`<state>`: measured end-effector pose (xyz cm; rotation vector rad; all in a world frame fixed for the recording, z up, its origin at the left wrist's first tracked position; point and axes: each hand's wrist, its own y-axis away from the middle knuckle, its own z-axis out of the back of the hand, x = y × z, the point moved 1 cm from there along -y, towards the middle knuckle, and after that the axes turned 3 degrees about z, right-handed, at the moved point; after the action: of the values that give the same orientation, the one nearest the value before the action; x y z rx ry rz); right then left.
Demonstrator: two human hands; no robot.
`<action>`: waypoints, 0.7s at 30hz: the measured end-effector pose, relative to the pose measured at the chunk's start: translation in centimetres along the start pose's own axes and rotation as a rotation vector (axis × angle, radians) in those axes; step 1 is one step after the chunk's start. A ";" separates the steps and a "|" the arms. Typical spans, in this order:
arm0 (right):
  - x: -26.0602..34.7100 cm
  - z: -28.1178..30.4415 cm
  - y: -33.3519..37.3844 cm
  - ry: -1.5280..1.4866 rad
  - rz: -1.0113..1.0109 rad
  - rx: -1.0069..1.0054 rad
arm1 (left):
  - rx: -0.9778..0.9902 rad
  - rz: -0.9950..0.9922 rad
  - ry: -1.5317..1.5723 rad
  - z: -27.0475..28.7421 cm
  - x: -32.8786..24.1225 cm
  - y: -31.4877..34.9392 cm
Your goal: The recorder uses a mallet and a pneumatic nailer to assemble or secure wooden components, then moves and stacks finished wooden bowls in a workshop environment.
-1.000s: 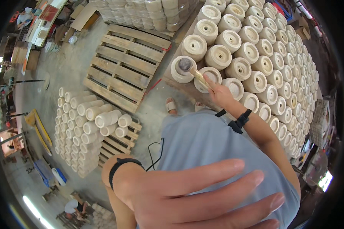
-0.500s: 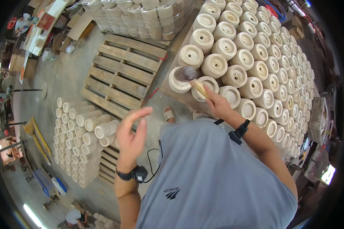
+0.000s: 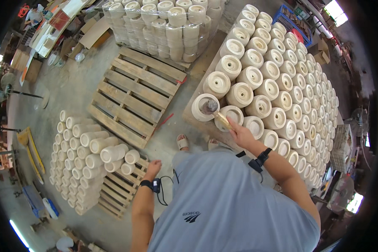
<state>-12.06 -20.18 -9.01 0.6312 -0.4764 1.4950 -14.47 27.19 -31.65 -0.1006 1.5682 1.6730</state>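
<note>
My right hand (image 3: 241,135) grips the pale handle of a round, dark-headed brush (image 3: 224,121). Its head lies over the hollow top of a cream, plaster-like cylindrical mould (image 3: 197,110), at the near left corner of a large group. Similar moulds stand in close rows beyond it, many with a small central hole, such as one (image 3: 240,95). My left hand (image 3: 154,167) hangs low with its fingers curled in and nothing visible in them. Nearest to it is a stack of cream cylinders (image 3: 97,145) lying on their sides on a slatted wooden pallet (image 3: 118,185).
A bare wooden pallet (image 3: 134,98) lies on the concrete floor ahead. Behind it rises a film-wrapped stack of pots (image 3: 168,31). A yellow pallet jack (image 3: 35,155) is at far left, a blue crate (image 3: 292,23) at far right, a standing fan (image 3: 342,191) at right.
My left hand has dropped from its raised, spread position and its fingers have curled. The brush in my right hand has come down over the corner mould. The view has shifted slightly.
</note>
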 end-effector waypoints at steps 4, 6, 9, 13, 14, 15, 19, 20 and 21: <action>1.0 0.6 -0.4 -0.014 -0.154 0.133 | 0.083 -0.383 -1.055 3.5 8.0 -2.1; 1.5 1.0 -0.3 -0.080 -0.211 0.111 | 0.219 -0.480 -0.875 4.6 12.3 -3.1; 1.6 0.6 -0.2 -0.123 -0.122 -0.054 | 0.352 -0.083 -0.366 5.4 16.9 -5.0; 1.3 -0.8 -0.4 0.082 -0.142 0.032 | 0.468 -0.073 -0.181 6.1 15.2 -6.1; 1.5 -0.9 -0.2 0.064 -0.194 0.064 | 0.316 0.136 -0.063 5.9 13.9 -6.1; 1.6 -0.9 -0.2 0.063 -0.284 0.103 | 0.161 0.294 0.125 5.5 12.2 -6.0; 2.8 -0.4 0.1 -0.030 -0.273 0.027 | 0.133 0.299 0.211 5.4 4.9 -6.0; 3.1 -0.4 0.2 -0.074 -0.209 -0.072 | 0.109 0.277 0.241 5.2 3.6 -6.1; 3.3 -0.5 0.4 -0.124 -0.109 -0.198 | 0.104 0.253 0.274 5.0 2.6 -6.1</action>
<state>-12.37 -17.41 -7.19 0.5865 -0.6666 1.2922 -10.23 32.07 -36.89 -0.0830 1.9370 1.8266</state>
